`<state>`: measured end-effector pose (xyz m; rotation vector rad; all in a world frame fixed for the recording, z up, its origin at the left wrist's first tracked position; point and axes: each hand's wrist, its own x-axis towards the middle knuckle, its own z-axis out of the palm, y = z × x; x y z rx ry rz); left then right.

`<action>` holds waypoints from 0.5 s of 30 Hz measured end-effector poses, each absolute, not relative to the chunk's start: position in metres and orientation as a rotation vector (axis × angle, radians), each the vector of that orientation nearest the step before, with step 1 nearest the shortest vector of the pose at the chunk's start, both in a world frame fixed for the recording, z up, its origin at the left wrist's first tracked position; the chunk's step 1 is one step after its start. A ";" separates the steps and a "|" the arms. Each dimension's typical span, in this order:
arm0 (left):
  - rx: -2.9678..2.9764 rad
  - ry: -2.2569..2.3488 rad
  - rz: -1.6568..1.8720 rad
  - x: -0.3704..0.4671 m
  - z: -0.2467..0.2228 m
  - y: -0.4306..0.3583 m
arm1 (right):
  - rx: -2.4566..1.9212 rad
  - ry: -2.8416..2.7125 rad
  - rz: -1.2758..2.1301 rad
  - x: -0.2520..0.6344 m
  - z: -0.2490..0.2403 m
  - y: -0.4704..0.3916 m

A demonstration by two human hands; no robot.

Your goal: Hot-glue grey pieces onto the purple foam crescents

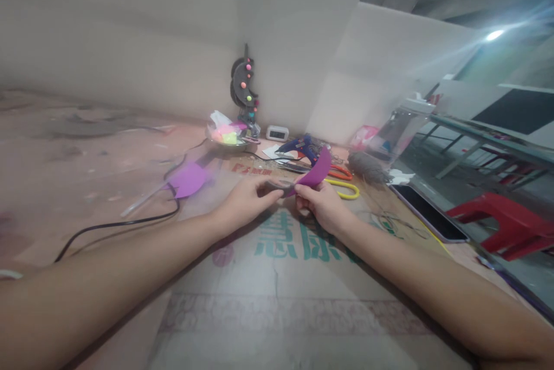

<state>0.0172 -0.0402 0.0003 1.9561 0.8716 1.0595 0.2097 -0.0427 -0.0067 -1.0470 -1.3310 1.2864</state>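
Observation:
My left hand (249, 200) is closed, with a small dark grey piece (280, 186) pinched between thumb and fingers. Between the thumb and fingers of my right hand (322, 202) is a curved purple piece (319, 168), its free end rising up and to the right. The dark piece meets the purple one where the hands come close together; whether they are joined I cannot tell. Just behind my right hand lie scissors with yellow handles (348, 189) and orange handles (341, 172). A blue glue gun (303, 145) rests beyond them.
A dark crescent-shaped ornament with coloured balls (243, 84) stands by the wall, near a bowl (229, 142) of bright scraps and a small clock (277, 133). Left lies a purple shape (189, 179) by a black cable (116, 224). Right are grey yarn (367, 167), a phone (428, 211) and a red stool (504, 223).

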 end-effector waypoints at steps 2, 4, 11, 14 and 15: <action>1.941 0.877 1.052 0.017 0.000 -0.040 | -1.068 -1.333 1.264 0.209 -0.005 -0.044; 1.908 0.884 1.042 0.017 -0.002 -0.039 | -1.108 -1.338 1.252 0.208 -0.003 -0.045; 1.734 0.956 0.996 0.017 -0.005 -0.035 | -1.037 -1.384 1.313 0.210 -0.007 -0.042; 1.718 0.976 0.992 0.017 -0.003 -0.035 | -0.971 -1.338 1.319 0.209 -0.008 -0.042; 1.720 0.978 0.990 0.017 -0.003 -0.035 | -0.963 -1.338 1.305 0.209 -0.007 -0.043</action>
